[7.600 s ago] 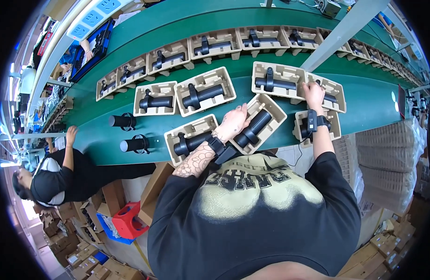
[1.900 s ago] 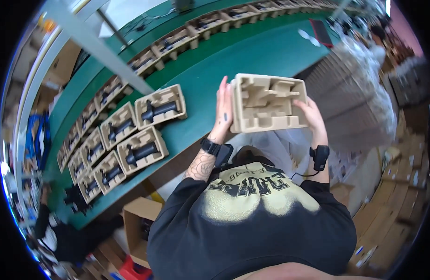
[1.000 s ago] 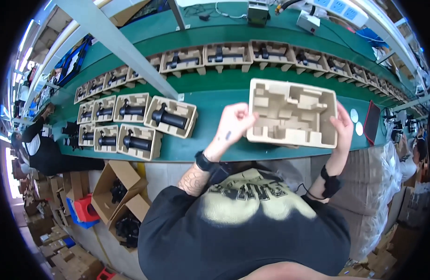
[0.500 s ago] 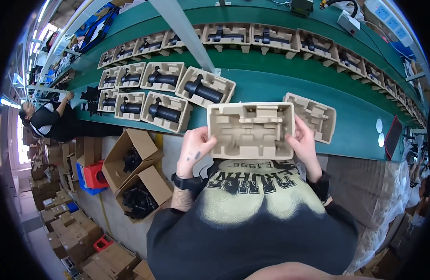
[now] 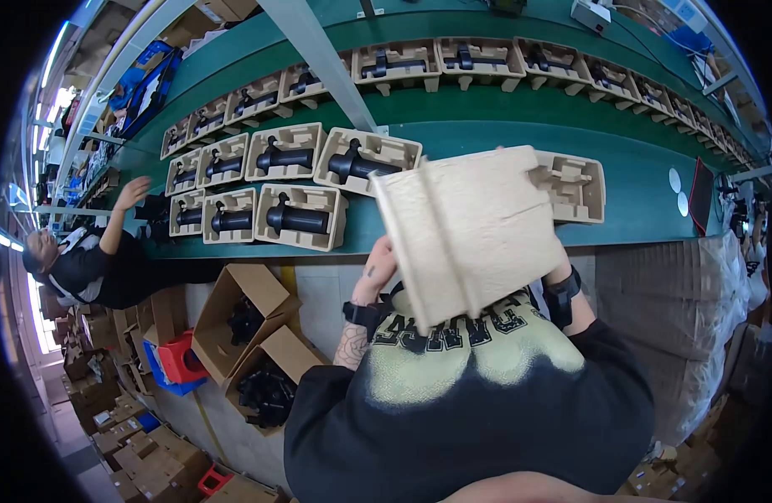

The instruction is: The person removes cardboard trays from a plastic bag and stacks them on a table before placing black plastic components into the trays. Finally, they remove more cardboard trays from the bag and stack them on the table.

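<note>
In front of my chest I hold a beige molded-pulp tray (image 5: 478,230), tilted so that a flat outer face with a ridge shows and its compartments are turned from view. My left hand (image 5: 381,264) grips its left side, with the fingertips partly hidden. At the tray's lower right is my right hand (image 5: 560,267), mostly covered by it. Just behind, another pulp tray (image 5: 580,191) rests on the green bench, partly covered by the held one. To the left, a tray (image 5: 326,172) with a black cylindrical device (image 5: 359,165) stands nearest the held tray.
Several filled trays (image 5: 295,239) sit in two rows at the bench's left. A long line of filled trays (image 5: 478,71) runs behind, past a metal post (image 5: 319,63). Open cartons (image 5: 235,306) with black parts stand on the floor. A co-worker (image 5: 101,260) is at far left.
The tray between my hands has been turned over, from its compartments facing up to its outer face showing. The co-worker's arm has risen.
</note>
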A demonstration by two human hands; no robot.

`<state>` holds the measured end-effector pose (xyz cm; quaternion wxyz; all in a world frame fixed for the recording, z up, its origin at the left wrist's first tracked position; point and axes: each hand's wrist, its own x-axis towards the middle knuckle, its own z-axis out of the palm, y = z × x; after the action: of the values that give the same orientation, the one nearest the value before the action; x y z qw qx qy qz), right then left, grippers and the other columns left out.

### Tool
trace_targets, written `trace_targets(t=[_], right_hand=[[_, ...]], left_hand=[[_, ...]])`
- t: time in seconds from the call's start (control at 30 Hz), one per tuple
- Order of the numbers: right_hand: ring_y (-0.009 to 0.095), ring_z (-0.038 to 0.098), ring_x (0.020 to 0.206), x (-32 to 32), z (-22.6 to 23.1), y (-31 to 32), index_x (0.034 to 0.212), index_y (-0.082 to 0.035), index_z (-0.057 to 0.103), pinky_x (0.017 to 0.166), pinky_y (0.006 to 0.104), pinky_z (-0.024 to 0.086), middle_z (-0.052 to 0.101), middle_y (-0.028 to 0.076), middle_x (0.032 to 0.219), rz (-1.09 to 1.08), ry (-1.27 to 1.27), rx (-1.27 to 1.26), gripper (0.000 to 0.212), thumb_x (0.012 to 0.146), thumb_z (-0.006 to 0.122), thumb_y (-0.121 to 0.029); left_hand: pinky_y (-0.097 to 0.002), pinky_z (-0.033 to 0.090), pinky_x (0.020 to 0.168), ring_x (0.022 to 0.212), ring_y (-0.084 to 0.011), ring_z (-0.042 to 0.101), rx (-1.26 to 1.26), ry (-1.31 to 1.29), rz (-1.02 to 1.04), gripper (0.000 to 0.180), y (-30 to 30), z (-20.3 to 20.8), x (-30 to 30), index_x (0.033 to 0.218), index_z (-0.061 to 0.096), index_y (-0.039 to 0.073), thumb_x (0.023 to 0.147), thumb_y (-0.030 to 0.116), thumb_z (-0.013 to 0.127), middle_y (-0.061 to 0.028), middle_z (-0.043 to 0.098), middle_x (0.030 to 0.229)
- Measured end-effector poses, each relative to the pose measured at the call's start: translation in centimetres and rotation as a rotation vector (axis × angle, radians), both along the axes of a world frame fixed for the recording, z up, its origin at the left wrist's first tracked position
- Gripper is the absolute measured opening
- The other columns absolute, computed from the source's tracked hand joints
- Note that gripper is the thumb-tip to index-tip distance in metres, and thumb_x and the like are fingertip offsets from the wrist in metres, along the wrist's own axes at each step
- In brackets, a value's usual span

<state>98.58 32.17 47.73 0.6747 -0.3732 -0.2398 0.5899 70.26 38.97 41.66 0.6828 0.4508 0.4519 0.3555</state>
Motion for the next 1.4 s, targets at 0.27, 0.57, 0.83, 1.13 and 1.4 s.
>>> trace_targets(t=[0.27,0.57,0.83,1.13,1.4], right_hand=[[0.024,0.039,0.125,-0.9,0.6,-2.0,0.112,-0.003,0.057,0.104,0.0397,0.03,0.05,0.011,0.126,0.018,-1.177,0.291,0.049,0.067,0.074,-0.017],[0.032,0.035,0.129,0.8,-1.2,-3.7,0.109,-0.006,0.057,0.104,0.0431,0.034,0.051,0.016,0.125,0.027,-1.163,0.139,0.048,0.064,0.075,-0.012],[0.023,0.037,0.129,5.0,-17.4,-3.6,0.131,-0.009,0.046,0.111,0.0423,0.025,0.045,0.007,0.136,-0.172,0.05,0.128,0.047,0.086,0.06,-0.01],[0.023,0.039,0.126,1.0,-21.5,-1.9,0.133,-0.008,0.042,0.11,0.0417,0.028,0.042,0.006,0.137,-0.202,0.217,-0.113,0.049,0.088,0.058,-0.013],[0.026,0.033,0.133,3.9,-22.9,-9.7,0.14,-0.01,0.033,0.106,0.0469,0.033,0.037,0.011,0.142,-0.232,0.416,-0.235,0.052,0.091,0.05,-0.015]], left_hand=[[-0.0251,0.049,0.079,0.089,-0.0133,0.061,-0.021,0.053,-0.146,0.036,-0.8,7.6,0.7,0.118,0.054,-0.002,0.099,0.025,0.041,-0.0065,0.062,0.106],[-0.0242,0.048,0.07,0.078,-0.0093,0.059,0.077,-0.049,0.155,0.029,-2.4,8.0,0.4,0.108,0.059,-0.005,0.094,0.021,0.053,-0.0073,0.065,0.095],[-0.0352,0.049,0.07,0.078,-0.0268,0.065,0.371,0.565,-0.362,0.032,-3.1,6.6,1.1,0.101,0.059,-0.005,0.091,0.025,0.054,-0.0179,0.066,0.086],[-0.0494,0.049,0.065,0.071,-0.0426,0.061,0.615,1.009,-0.477,0.026,-1.6,0.5,4.0,0.081,0.054,-0.002,0.087,0.024,0.053,-0.0254,0.061,0.07],[-0.0461,0.051,0.058,0.063,-0.0392,0.063,0.757,1.066,-0.56,0.02,-1.8,-3.5,6.8,0.081,0.055,-0.002,0.081,0.018,0.053,-0.0227,0.062,0.066]])
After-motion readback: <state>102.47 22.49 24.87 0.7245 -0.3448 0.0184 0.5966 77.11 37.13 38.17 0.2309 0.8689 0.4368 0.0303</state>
